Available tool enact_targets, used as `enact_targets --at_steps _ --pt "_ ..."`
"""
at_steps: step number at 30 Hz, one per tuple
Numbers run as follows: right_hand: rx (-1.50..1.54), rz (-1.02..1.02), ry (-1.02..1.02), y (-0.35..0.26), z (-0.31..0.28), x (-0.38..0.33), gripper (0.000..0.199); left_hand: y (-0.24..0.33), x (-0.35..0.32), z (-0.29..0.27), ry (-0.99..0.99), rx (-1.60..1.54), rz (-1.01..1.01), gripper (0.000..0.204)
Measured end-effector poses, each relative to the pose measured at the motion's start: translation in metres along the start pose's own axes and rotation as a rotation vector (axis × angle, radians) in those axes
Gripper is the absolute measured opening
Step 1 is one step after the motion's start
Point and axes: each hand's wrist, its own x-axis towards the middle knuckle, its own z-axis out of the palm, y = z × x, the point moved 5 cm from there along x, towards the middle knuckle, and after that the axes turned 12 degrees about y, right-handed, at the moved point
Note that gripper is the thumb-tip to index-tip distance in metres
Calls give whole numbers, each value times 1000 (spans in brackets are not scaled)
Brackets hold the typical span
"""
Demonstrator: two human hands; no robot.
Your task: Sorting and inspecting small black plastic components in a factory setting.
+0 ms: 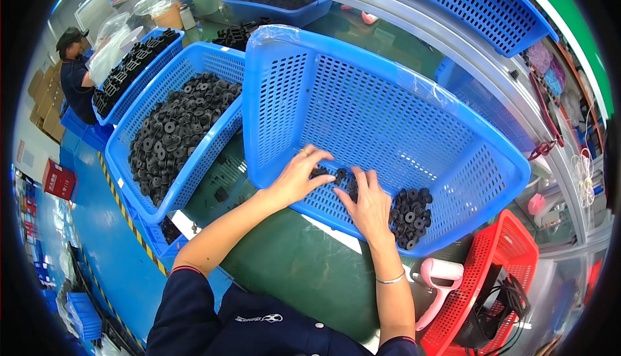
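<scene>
Blue basket between crate and red basket

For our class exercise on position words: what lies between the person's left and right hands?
The head view shows a few small black parts between the left hand and right hand, inside the large blue basket.

The middle perforated basket and the left basket are blue, their washers black. The near-right perforated basket is red, the handheld device pink-and-white. The tabletop is green; the left floor tape has yellow-and-black stripes. The far-left cap seems black.
</scene>
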Motion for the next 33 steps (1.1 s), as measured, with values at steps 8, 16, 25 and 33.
enact_targets --at_steps 8,16,25,33 --pt "119 65 7 9 8 -3 36 10 5 24 -149 -11 252 38" --pt "189 285 -140 19 -2 3 32 17 5 25 -254 19 326 31" --pt "202 345 -105 16 7 0 26 14 -2 25 -75 -77 114 24" --pt "295 408 -79 25 4 1 23 6 -14 36 -123 -1020 -690 18"
